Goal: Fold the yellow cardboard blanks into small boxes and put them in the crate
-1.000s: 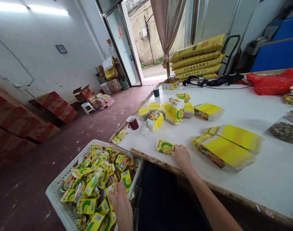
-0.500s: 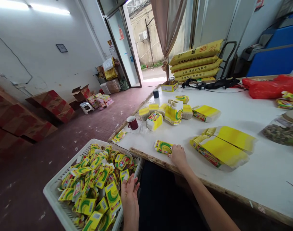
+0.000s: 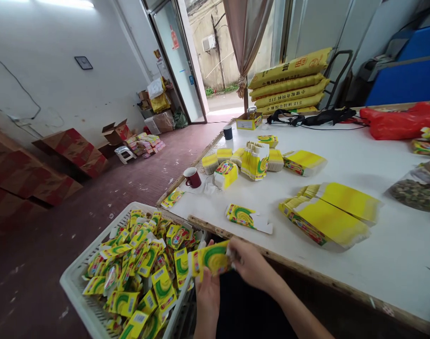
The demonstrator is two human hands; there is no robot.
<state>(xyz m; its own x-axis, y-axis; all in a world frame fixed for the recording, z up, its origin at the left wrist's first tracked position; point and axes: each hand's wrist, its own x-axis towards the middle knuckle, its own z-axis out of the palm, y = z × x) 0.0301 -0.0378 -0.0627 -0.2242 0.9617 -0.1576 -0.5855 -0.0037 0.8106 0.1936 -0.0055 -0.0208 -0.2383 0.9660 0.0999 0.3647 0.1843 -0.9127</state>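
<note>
Both hands hold one small yellow-and-green box (image 3: 211, 260) in front of me, below the table edge. My left hand (image 3: 206, 294) grips it from beneath and my right hand (image 3: 249, 266) pinches its right end. A white plastic crate (image 3: 75, 288) at lower left is full of the same boxes (image 3: 144, 263). On the white table (image 3: 359, 160) a short stack of flat box blanks (image 3: 243, 215) lies near the front edge, just beyond my hands.
Large piles of flat yellow blanks (image 3: 328, 214) lie at table centre, more bundles (image 3: 257, 160) and a red mug (image 3: 192, 177) farther back. A red bag (image 3: 401, 120) and yellow sacks (image 3: 288, 87) sit at the rear. Cardboard cartons (image 3: 41, 165) stand on the floor to the left.
My right hand left the blanks on the table and came down to the left hand. The left hand rose from the crate, and a box is now held between both.
</note>
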